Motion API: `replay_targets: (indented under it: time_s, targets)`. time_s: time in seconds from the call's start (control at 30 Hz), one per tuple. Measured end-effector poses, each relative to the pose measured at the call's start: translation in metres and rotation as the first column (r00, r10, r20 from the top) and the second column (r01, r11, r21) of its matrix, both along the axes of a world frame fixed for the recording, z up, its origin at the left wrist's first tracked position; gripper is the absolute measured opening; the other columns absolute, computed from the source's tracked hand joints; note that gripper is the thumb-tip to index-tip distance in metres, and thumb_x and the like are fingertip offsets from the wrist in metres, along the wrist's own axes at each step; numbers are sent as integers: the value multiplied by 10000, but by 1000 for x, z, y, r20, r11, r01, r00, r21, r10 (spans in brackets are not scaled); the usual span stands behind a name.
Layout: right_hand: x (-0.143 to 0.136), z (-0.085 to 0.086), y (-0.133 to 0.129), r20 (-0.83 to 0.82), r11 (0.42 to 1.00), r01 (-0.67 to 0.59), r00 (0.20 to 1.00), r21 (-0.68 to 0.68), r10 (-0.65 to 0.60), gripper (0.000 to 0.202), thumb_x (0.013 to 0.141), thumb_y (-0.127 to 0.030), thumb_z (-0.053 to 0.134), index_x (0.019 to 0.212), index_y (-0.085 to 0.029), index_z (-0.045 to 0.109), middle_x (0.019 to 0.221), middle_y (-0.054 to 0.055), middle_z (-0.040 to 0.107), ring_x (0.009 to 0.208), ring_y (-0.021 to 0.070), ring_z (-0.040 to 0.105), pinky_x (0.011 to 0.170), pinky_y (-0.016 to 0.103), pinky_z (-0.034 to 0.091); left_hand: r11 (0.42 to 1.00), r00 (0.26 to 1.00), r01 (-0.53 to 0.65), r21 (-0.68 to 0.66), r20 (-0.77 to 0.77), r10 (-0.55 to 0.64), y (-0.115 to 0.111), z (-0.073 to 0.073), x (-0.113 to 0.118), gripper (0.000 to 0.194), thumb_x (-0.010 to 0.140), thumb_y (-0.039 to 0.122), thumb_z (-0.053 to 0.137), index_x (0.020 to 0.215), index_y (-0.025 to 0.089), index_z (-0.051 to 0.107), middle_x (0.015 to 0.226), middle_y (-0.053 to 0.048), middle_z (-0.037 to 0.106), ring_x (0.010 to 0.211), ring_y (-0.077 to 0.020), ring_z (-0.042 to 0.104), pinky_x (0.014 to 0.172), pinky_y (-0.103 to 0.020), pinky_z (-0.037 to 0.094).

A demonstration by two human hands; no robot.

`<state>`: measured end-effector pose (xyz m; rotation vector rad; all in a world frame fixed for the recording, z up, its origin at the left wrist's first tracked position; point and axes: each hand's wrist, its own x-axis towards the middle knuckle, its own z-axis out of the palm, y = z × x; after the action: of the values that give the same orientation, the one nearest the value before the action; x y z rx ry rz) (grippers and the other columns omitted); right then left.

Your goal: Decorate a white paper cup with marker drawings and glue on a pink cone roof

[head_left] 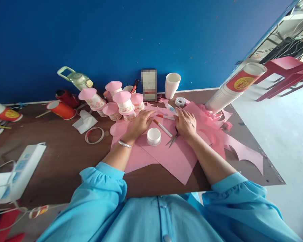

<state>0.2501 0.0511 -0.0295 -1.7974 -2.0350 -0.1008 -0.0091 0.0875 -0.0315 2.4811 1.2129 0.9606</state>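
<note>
My left hand (142, 123), a silver bangle at its wrist, lies with fingers stretched out on pink paper (171, 159). Nothing shows in its grasp. My right hand (186, 123) rests palm down with extended fingers, partly covering the handles of scissors (172, 139). At its fingertips is a small white-and-blue tube (170, 108). Between the hands lie an orange-capped white marker (163, 128) and a red-capped marker (165, 117). A short white paper cup piece (154, 136) stands on the paper nearer my body.
Several decorated paper cups with pink cone tops (122, 102) stand behind my left hand. A roll of tape (94, 135) and an orange cup (61, 110) lie leftward. Stacked white cups (173, 85) stand by the wall; a long cup stack (236, 87) leans at right near paper scraps (247, 156).
</note>
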Motion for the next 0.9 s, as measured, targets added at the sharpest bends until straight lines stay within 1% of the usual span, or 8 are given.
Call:
replay_targets:
  time_s: [0.07,0.2,0.33,0.43,0.57,0.7,0.83,0.9]
  targets:
    - [1,2,-1,12,1000,8,1000,10,-8,435,1094,-298,430,1454,-196,651,1291,169,734,1107,328,612,920,440,453,1000,1000,16,1,3,-16,-1,1,0,276,1083,285,562,1315,209,691,1287,-113,778,1230,-264,713,1118,-482,577]
    - [-4,8,-5,84,995,-77,994,69,72,376,1082,-346,508,1387,-275,716,1438,142,666,1231,353,548,952,459,448,1000,1000,17,-13,16,-16,1,-1,-1,263,1075,264,560,1287,200,702,1279,-114,777,1238,-266,709,1125,-480,574]
    - [-8,11,-6,142,989,-146,980,15,143,339,1072,-237,494,1233,-231,793,1321,147,715,1239,345,536,951,448,445,1000,999,6,-12,35,-5,4,-6,1,262,1053,251,588,1279,198,708,1254,-116,774,1212,-269,711,1078,-454,597]
    - [-8,10,-5,131,985,-170,978,38,164,320,1076,-214,482,1149,-188,793,1277,152,733,1208,331,560,938,433,448,999,998,15,38,63,-18,3,-4,2,305,1076,343,585,1313,188,697,1285,-127,769,1232,-274,702,1099,-462,578]
    - [-8,8,-6,78,953,-243,970,180,232,308,1102,-276,469,1205,-181,743,1154,143,764,1117,303,616,924,405,468,997,996,61,40,65,-64,-1,2,2,425,1088,504,552,1372,218,686,1321,-111,764,1252,-273,689,1123,-472,548]
    - [-7,8,-10,17,903,-351,933,246,359,332,1124,-300,442,1221,-204,744,1074,124,771,984,250,668,861,356,529,996,993,91,-23,72,-89,-5,7,-1,450,1128,515,431,1214,226,765,1092,-82,798,1064,-242,725,991,-424,587]
    - [-5,8,-11,-35,884,-378,915,276,402,331,1130,-290,443,1216,-227,757,1071,110,769,986,227,702,860,323,564,993,987,85,-80,139,-74,-9,11,-2,444,1061,549,599,1334,219,714,1135,-75,812,1009,-218,745,886,-362,605]
    - [-5,7,-11,-35,890,-373,918,263,395,347,1138,-302,423,1215,-222,752,1060,111,768,986,229,707,854,322,570,990,981,120,-78,160,-106,-10,12,-1,379,1067,520,604,1233,215,754,1087,-65,823,982,-208,748,874,-352,601]
